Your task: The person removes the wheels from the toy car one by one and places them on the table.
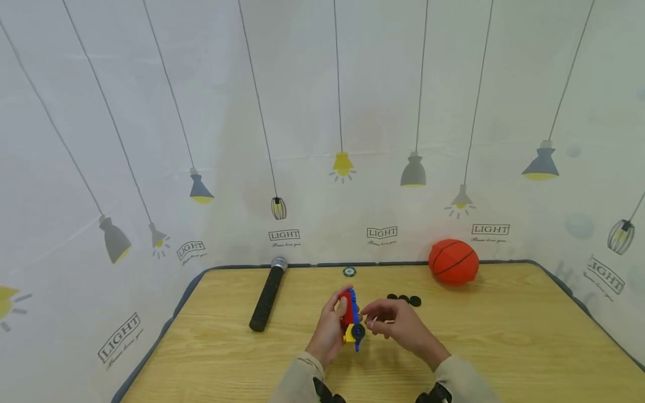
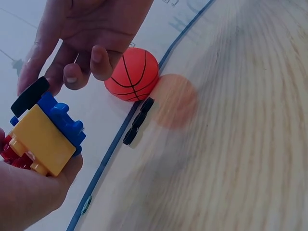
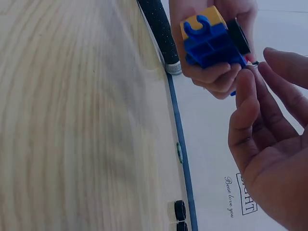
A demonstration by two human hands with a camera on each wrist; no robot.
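Observation:
My left hand (image 1: 328, 330) grips a toy block car (image 1: 355, 308) above the table. The car has a blue base, a red block (image 1: 346, 312) and a yellow block (image 2: 45, 139). One black wheel (image 3: 238, 36) sits on its side, at the end nearer me. Close by on the right is my right hand (image 1: 400, 324), its fingers loosely bent and the fingertips right beside the car's wheel side. No object shows between those fingers in the right wrist view. Some of the red block is hidden by the left thumb and palm.
Several loose black wheels (image 1: 415, 301) lie in a row beyond my right hand. A red toy basketball (image 1: 453, 262) rests at the table's back right. To the left lies a microphone (image 1: 267, 299). A small round green-rimmed disc (image 1: 349, 271) is near the back edge.

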